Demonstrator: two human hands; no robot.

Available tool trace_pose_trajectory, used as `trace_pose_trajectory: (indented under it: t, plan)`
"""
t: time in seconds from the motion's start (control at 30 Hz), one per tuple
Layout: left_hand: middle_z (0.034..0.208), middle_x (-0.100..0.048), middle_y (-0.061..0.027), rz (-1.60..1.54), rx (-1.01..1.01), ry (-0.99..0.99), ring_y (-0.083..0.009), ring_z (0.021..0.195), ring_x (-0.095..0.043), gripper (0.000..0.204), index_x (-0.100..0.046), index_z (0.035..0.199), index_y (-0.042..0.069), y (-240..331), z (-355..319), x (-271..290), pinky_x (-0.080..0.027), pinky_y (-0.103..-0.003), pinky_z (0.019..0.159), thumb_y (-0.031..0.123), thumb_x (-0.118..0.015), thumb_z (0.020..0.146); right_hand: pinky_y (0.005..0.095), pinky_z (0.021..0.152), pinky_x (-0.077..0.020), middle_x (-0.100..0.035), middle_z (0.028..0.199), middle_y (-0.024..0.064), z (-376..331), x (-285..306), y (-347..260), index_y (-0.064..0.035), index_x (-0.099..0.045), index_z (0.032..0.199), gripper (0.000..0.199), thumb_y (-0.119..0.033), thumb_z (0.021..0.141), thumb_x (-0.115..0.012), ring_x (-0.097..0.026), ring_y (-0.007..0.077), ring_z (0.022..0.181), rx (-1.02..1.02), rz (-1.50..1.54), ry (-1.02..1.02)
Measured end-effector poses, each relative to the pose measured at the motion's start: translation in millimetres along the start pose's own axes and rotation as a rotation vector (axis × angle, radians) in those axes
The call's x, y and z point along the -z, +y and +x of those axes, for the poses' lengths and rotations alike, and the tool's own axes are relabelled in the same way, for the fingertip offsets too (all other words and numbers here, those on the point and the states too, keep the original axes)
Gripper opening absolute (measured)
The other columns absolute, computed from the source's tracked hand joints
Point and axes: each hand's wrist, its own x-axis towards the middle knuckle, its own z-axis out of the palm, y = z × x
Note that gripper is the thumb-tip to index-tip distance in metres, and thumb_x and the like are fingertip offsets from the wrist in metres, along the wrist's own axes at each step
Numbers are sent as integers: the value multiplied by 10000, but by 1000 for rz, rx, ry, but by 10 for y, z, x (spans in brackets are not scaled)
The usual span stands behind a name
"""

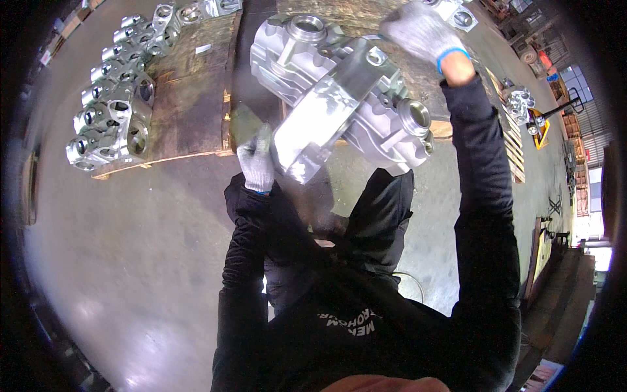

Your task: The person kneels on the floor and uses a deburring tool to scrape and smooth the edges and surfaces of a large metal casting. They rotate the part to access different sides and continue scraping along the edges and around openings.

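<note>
A large silvery cast metal housing [385, 124] is in front of my knees, with round machined bores at its upper left and lower right. A bright, flat-faced metal arm [320, 124] crosses it slantwise; I cannot tell whether both are one piece. My left hand [257, 159], in a grey-white knit glove, is closed beside the arm's lower left end. A faint greenish blur shows just above it; what the fingers hold cannot be made out. My right hand [421, 31], gloved alike with a blue cuff, is closed beyond the housing's upper right, its fingertips hidden.
Several similar castings [121, 104] stand in rows on a wooden board [189, 98] at left. Another casting [460, 16] lies beyond my right hand. At far right are more castings [519, 103], a wooden pallet [513, 147] and a yellow pallet jack [541, 127].
</note>
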Motion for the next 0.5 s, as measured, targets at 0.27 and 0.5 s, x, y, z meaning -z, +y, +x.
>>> trace_pose_trajectory:
  t: [0.27, 0.5]
  plan:
    - [637, -556, 78, 7, -23, 55, -31, 614, -416, 338, -722, 722, 20, -101, 39, 14, -319, -281, 547, 212, -754, 1000, 450, 891, -575, -728, 966, 256, -50, -295, 266, -87, -813, 1016, 371, -382, 855, -656, -712, 429, 948, -38, -213, 238]
    - [657, -567, 79, -52, -111, 37, -24, 632, -446, 291, -750, 773, 3, -113, 36, -29, -336, -263, 554, 183, -749, 1001, 426, 857, -588, -767, 975, 176, -199, -215, 291, -122, -824, 1038, 327, -351, 850, -687, -751, 360, 917, -21, -212, 79]
